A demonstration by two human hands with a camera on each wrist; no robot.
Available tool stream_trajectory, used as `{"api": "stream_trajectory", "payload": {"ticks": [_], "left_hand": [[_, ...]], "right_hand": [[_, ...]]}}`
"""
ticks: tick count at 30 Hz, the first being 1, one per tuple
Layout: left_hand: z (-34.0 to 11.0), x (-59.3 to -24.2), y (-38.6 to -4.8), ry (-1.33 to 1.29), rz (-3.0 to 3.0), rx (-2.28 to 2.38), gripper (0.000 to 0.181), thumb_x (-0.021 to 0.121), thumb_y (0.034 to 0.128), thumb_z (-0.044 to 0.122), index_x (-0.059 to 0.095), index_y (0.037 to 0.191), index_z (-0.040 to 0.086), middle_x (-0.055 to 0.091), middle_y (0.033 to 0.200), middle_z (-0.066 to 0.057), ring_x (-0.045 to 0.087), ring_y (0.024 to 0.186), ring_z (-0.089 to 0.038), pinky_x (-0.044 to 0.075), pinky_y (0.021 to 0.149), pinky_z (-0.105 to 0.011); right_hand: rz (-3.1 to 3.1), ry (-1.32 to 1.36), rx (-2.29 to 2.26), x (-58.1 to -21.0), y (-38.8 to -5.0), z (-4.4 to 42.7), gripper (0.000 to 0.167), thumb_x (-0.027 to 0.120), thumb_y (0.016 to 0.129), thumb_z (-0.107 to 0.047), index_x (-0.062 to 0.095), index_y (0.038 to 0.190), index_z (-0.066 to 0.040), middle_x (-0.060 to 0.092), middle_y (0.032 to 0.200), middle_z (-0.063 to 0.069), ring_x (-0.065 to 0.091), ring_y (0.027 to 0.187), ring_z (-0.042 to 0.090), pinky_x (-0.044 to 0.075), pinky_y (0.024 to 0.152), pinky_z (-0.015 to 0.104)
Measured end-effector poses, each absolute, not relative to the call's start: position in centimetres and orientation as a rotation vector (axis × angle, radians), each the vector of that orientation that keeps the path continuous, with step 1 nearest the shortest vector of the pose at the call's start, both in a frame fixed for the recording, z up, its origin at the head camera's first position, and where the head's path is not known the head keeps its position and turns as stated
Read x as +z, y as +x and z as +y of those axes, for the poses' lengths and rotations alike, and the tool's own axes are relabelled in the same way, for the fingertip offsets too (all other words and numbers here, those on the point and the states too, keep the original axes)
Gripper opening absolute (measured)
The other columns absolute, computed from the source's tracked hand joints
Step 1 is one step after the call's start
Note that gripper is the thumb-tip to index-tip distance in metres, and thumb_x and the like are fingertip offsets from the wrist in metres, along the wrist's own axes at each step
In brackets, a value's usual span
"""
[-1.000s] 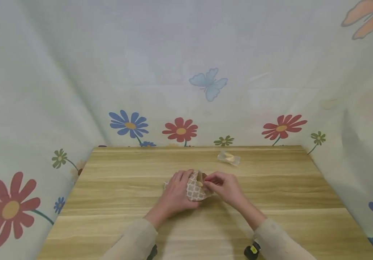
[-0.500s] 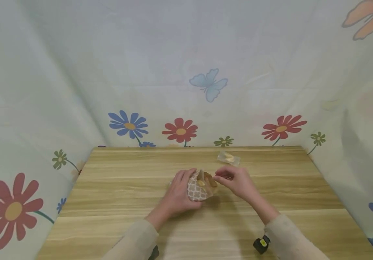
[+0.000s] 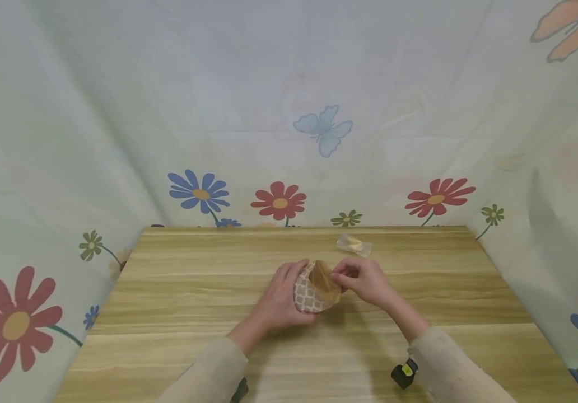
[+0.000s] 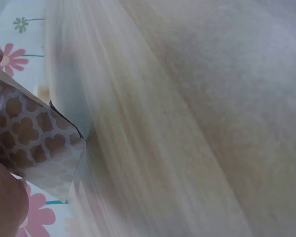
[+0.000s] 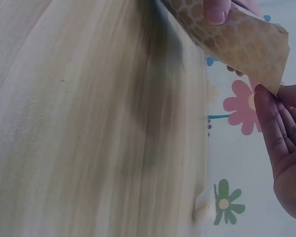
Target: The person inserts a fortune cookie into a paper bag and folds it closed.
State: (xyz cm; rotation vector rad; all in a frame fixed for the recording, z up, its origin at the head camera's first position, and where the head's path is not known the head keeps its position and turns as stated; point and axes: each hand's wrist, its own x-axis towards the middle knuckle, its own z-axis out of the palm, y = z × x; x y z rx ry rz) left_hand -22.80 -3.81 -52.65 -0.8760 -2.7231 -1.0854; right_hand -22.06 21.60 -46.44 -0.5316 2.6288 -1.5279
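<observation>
A small paper bag [image 3: 309,296], tan with a white lattice pattern, is held just above the table with its mouth gaping toward the right. My left hand [image 3: 281,296] grips the bag's body from the left, thumb on the near side. At the mouth's right edge, my right hand [image 3: 367,281] pinches the paper between thumb and fingertips. The right wrist view shows that pinch at a corner of the bag [image 5: 254,47]. In the left wrist view the patterned side of the bag [image 4: 37,133] shows. What lies deep inside the bag is hidden.
A small clear wrapper with something yellowish inside [image 3: 354,245] lies near the back edge of the wood-grain table [image 3: 193,263]. A white cloth with printed flowers and butterflies [image 3: 248,140] hangs behind and at the sides.
The right hand has drawn back to the right and pulled the bag's mouth wider. The left hand and bag have shifted slightly right. A yellowish item seen in the mouth earlier is no longer visible.
</observation>
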Motion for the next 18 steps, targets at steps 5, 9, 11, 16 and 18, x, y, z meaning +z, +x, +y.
{"api": "stream_trajectory", "payload": {"ticks": [5, 9, 11, 16, 18], "left_hand": [[-3.8, -52.4, -23.0, -0.894, -2.728, -1.104, 0.125, 0.101, 0.0637, 0.046, 0.032, 0.166, 0.023, 0.047, 0.150, -0.003, 0.049, 0.131, -0.019, 0.050, 0.112, -0.047], [-3.7, -52.2, -23.0, -0.904, -2.751, -1.115, 0.124, 0.100, 0.0654, 0.045, 0.031, 0.166, 0.022, 0.047, 0.151, -0.003, 0.049, 0.131, -0.020, 0.050, 0.113, -0.047], [-3.7, -52.1, -23.0, -0.904, -2.765, -1.118, 0.123, 0.099, 0.0661, 0.045, 0.031, 0.166, 0.022, 0.046, 0.151, -0.003, 0.049, 0.131, -0.020, 0.050, 0.112, -0.047], [-3.7, -52.2, -22.9, -0.900, -2.790, -1.132, 0.119, 0.099, 0.0673, 0.044, 0.033, 0.165, 0.026, 0.046, 0.151, 0.000, 0.050, 0.129, -0.017, 0.052, 0.110, -0.046], [-3.7, -52.3, -22.9, -0.903, -2.790, -1.141, 0.119, 0.099, 0.0669, 0.043, 0.034, 0.165, 0.026, 0.046, 0.150, 0.001, 0.051, 0.128, -0.016, 0.052, 0.110, -0.045]], "right_hand": [[2.624, -0.519, -1.524, -45.8, -22.0, 21.7, 0.009, 0.077, 0.099, -0.011, 0.077, 0.101, -0.003, 0.077, 0.088, 0.008, 0.074, 0.074, 0.019, 0.062, 0.065, 0.029], [2.609, -0.514, -1.530, -45.7, -22.0, 21.9, 0.010, 0.076, 0.100, -0.011, 0.077, 0.102, -0.001, 0.077, 0.088, 0.009, 0.074, 0.074, 0.019, 0.063, 0.067, 0.030], [2.581, -0.511, -1.554, -45.8, -22.0, 22.1, 0.010, 0.076, 0.100, -0.010, 0.077, 0.102, 0.000, 0.077, 0.088, 0.011, 0.075, 0.074, 0.020, 0.065, 0.069, 0.037], [2.516, -0.492, -1.603, -46.3, -21.7, 22.6, 0.012, 0.075, 0.100, -0.008, 0.075, 0.104, 0.003, 0.077, 0.091, 0.015, 0.076, 0.077, 0.022, 0.066, 0.074, 0.045], [2.494, -0.479, -1.619, -46.5, -21.6, 22.9, 0.014, 0.074, 0.101, -0.008, 0.075, 0.106, 0.004, 0.077, 0.092, 0.016, 0.076, 0.079, 0.023, 0.066, 0.075, 0.043]]}}
